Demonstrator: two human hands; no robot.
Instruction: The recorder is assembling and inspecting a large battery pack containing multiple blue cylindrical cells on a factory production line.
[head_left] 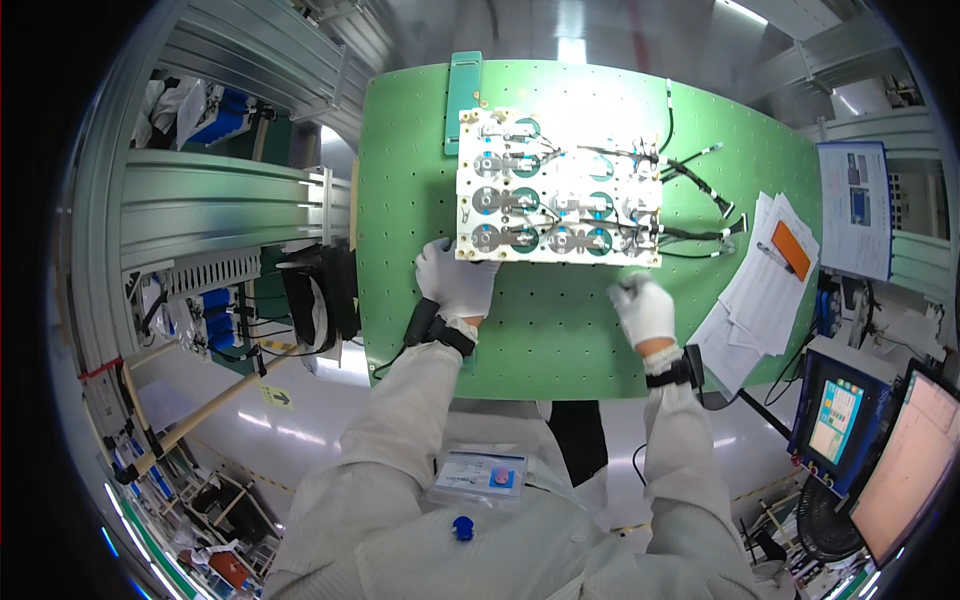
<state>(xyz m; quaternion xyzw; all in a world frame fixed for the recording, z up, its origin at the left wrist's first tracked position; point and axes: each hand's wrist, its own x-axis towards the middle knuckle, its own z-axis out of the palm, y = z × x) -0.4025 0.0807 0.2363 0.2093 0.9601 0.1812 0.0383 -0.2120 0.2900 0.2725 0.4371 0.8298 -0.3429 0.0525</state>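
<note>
A pale rectangular metal plate assembly [560, 258] lies on the green perforated tabletop, with rows of round openings, metal fittings and black cables on it. At its near left corner, my white-gloved left hand [456, 282] grips the edge; some fingers are hidden there. My right hand [645, 310], also gloved in white, is just below the near right corner, apart from the plate. Its fingers are curled together and slightly blurred, so whatever they may hold cannot be made out. Black cable ends [708, 236] with connectors trail off the plate's right side.
A green bracket [464, 90] stands at the plate's far left corner. Loose papers [755, 290] with an orange card [790, 250] lie on the table's right. Beyond that edge are a device with a lit screen [838, 420] and a monitor [910, 470]. Metal rails [220, 210] run along the left.
</note>
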